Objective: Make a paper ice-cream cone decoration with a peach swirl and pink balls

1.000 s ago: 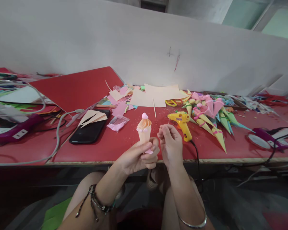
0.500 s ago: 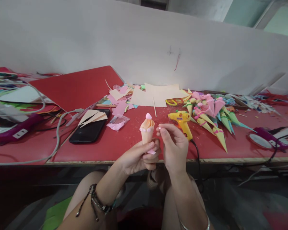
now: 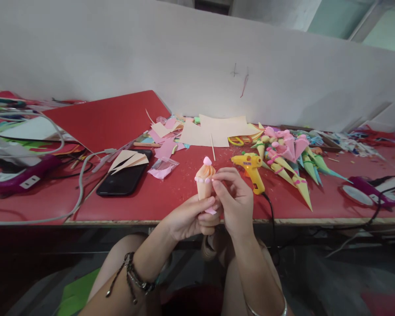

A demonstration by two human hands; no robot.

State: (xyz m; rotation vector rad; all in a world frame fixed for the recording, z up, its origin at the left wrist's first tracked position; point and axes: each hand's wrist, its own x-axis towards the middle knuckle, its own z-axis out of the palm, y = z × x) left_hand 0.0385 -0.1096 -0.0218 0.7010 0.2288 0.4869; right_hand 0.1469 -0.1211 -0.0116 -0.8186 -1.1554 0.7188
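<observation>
My left hand (image 3: 195, 217) is closed around the lower part of a small craft ice cream cone (image 3: 204, 188), held upright above the table's front edge. The cone is cream-coloured, with an orange swirl on top, a pink tip and small pink balls along its rim. A bit of pink paper (image 3: 210, 211) shows under my left fingers. My right hand (image 3: 236, 199) pinches a tiny pink ball (image 3: 213, 180) between thumb and forefinger at the right side of the cone's rim. Whether the ball touches the rim is hard to tell.
A yellow glue gun (image 3: 253, 171) lies to the right, its black cord running over the edge. Beyond it is a pile of finished craft cones (image 3: 292, 153). A phone (image 3: 125, 177) with paper pieces on top, pink scraps (image 3: 166, 148) and a red sheet (image 3: 112, 118) lie left on the red table.
My right hand has moved left, bringing the tiny pink ball to the cone's rim. My left hand still grips the cone, shifted slightly right in view.
</observation>
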